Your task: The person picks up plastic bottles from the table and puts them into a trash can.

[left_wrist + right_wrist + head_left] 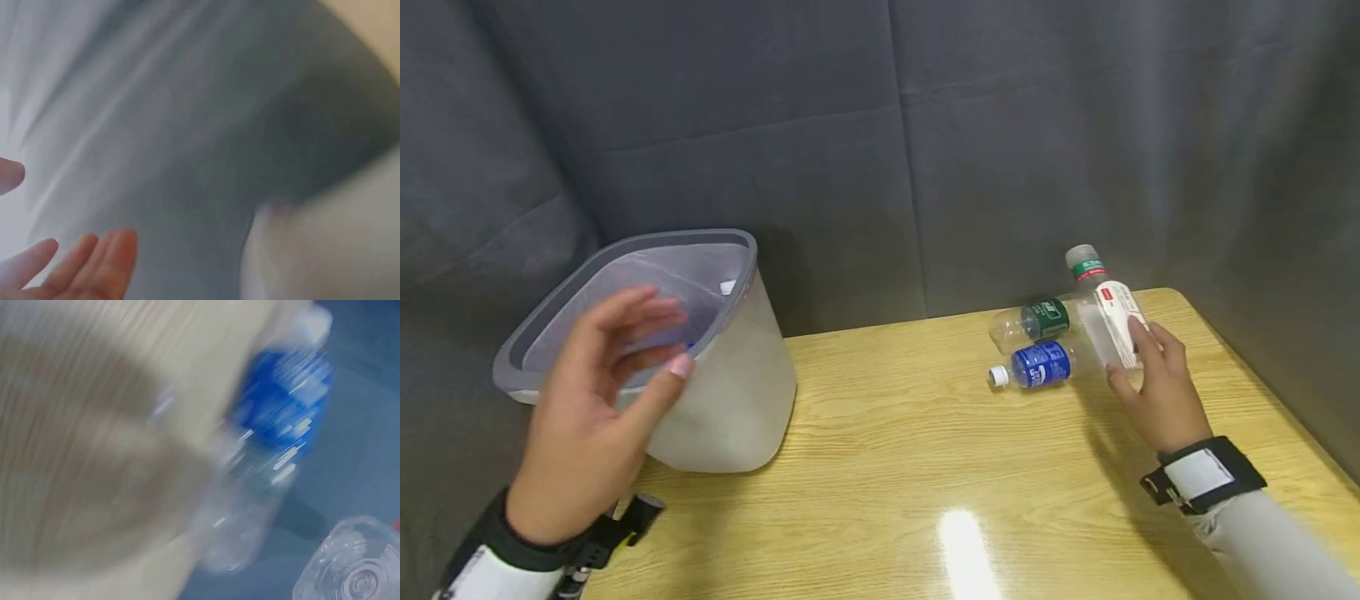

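My right hand [1165,396] grips the lower part of a clear plastic bottle [1108,312] with a white and red label and a pale cap. This bottle tilts with its cap toward the back curtain; its ridged clear base [362,584] shows at the lower right of the right wrist view. Just left of it, a blue-labelled bottle [1040,365] with a white cap lies on its side, blurred in the right wrist view. Behind that lies a green-labelled bottle [1047,319]. My left hand [602,400] holds nothing, fingers loosely bent, overlapping the bin's near rim.
A whitish bin [730,400] with a grey rim stands at the left, a liner inside and small white and blue bits showing in it. The wooden table [880,450] ends at a grey curtain [835,167] behind and at the right.
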Action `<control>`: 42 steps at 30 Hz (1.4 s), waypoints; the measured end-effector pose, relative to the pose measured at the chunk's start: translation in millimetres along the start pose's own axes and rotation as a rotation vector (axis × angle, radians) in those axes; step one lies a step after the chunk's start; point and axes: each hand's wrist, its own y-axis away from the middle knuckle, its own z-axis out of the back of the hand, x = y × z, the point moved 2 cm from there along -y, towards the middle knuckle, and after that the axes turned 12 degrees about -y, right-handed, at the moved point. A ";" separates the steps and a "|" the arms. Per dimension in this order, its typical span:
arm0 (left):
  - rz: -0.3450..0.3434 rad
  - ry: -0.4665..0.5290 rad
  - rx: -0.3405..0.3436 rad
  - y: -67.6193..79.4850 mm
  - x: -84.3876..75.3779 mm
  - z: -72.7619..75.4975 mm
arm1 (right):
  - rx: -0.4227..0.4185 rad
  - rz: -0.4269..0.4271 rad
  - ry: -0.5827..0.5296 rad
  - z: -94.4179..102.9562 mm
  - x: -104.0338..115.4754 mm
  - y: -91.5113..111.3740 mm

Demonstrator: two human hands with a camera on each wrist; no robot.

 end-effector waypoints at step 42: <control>0.624 0.729 0.121 119.2 50.1 -177.7 | 0.334 0.521 -0.437 -97.0 166.5 124.3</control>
